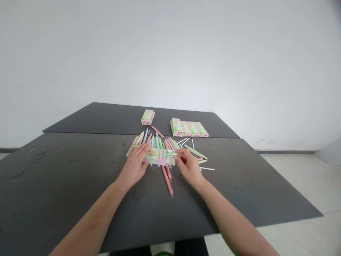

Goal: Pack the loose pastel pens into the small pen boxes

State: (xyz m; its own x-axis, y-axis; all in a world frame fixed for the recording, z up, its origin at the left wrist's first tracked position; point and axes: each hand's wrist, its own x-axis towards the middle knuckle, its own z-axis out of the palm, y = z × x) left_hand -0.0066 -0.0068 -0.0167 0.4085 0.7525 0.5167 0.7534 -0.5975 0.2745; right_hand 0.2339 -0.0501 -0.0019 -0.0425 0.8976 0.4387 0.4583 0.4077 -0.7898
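My left hand [136, 159] is closed round the left end of a small pastel pink, yellow and green carton [157, 156], which lies sideways over a loose pile of pens. At its right end the carton's flap stands open. There my right hand [188, 165] pinches the end of a light green pen [171, 154], whose other part is inside the carton mouth. Under and around both hands spread many pink, green and blue pens [167, 181]. Several thin white sticks [207, 169] lie by my right hand.
Farther back on the dark table [80, 177] lies a small stack of matching cartons [147, 117]. To its right, a row of more cartons [190, 128] sits near the seam between the tabletops. A pale wall [170, 53] rises behind.
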